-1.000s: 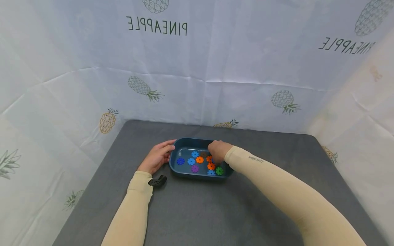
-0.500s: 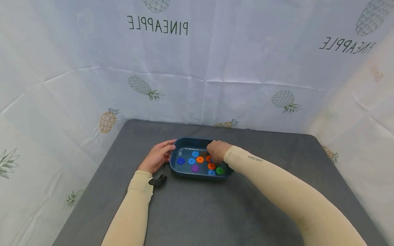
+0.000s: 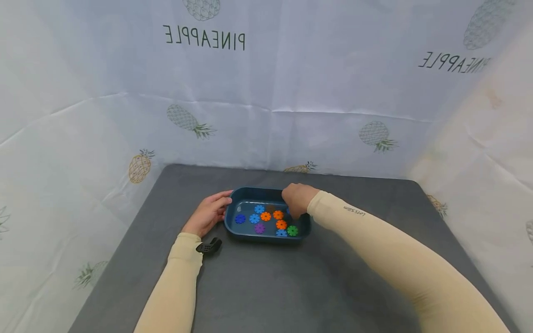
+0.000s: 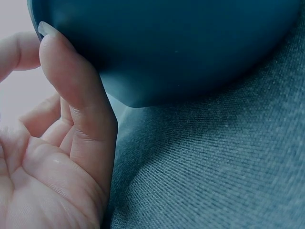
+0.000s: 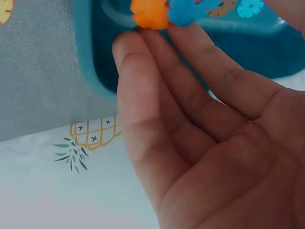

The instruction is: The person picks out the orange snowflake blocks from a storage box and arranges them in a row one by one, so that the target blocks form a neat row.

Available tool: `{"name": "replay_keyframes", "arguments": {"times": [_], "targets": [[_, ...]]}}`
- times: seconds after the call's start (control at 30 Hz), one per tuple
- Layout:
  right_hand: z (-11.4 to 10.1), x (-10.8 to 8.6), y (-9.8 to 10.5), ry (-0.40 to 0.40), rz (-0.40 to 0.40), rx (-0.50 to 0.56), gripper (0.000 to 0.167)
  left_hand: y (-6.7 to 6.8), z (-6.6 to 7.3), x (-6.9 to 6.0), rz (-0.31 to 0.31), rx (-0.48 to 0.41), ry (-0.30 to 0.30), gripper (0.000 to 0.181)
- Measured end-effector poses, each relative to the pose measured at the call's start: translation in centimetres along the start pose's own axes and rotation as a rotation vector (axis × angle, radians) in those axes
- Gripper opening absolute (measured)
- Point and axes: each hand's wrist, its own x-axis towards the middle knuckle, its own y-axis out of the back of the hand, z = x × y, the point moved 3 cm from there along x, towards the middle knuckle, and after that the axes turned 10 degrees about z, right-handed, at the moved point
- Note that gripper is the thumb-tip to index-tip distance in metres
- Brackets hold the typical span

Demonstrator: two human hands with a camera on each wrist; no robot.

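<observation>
A dark teal tray point(image 3: 266, 240) holds several small snowflake-shaped discs in different colours. My left hand point(image 3: 206, 213) grips the tray's left end. In the left wrist view, the thumb point(image 4: 71, 71) presses the tray wall near the rim, with other fingers behind. My right hand point(image 3: 297, 200) reaches down inside the right end. Its fingertips touch or lie close beside an orange snowflake disc point(image 5: 150, 13) and a blue snowflake disc point(image 5: 183, 10) in the right wrist view. The ends of the thumb and index finger are out of sight, so any pinch there is hidden.
The tray rests on a grey cloth-covered table point(image 3: 266, 286). A white curtain point(image 3: 270, 83) printed with pineapples stands around its back and sides. A black strap point(image 3: 209, 246) sits by the left wrist.
My right hand has shifted a little to the right and away inside the tray, uncovering an orange disc more fully. The left hand stays on the tray. The head view has shifted slightly.
</observation>
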Motion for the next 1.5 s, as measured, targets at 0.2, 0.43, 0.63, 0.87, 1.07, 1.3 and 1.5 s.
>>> {"name": "replay_keyframes", "arguments": {"times": [0.2,0.43,0.63,0.87,1.07,1.3,1.5], "targets": [[0.5,-0.1,0.0,0.008,-0.004,-0.008,0.015,0.0,-0.3,0.0,0.003,0.018,0.001,0.059],[1.3,-0.6,0.6,0.025,0.044,0.018,0.01,-0.2,-0.4,0.0,0.008,0.022,0.008,0.057],[2.3,-1.6,1.4,0.079,0.132,0.219,0.026,-0.6,-0.6,0.2,0.011,0.021,0.02,0.057],[3.3,-2.6,1.6,0.161,0.262,0.399,0.036,-0.8,-1.1,0.3,0.017,0.029,0.034,0.057],[4.6,-4.1,1.3,0.159,0.416,0.553,0.033,-0.8,-0.8,0.3,0.011,0.04,0.022,0.059],[7.7,-6.4,-1.8,0.018,0.548,0.775,0.035,-0.2,-0.6,0.4,-0.003,0.055,0.004,0.063],[11.7,-8.3,-5.8,-0.089,0.64,0.805,0.036,0.2,-0.6,0.1,-0.002,0.062,-0.007,0.065]]}}
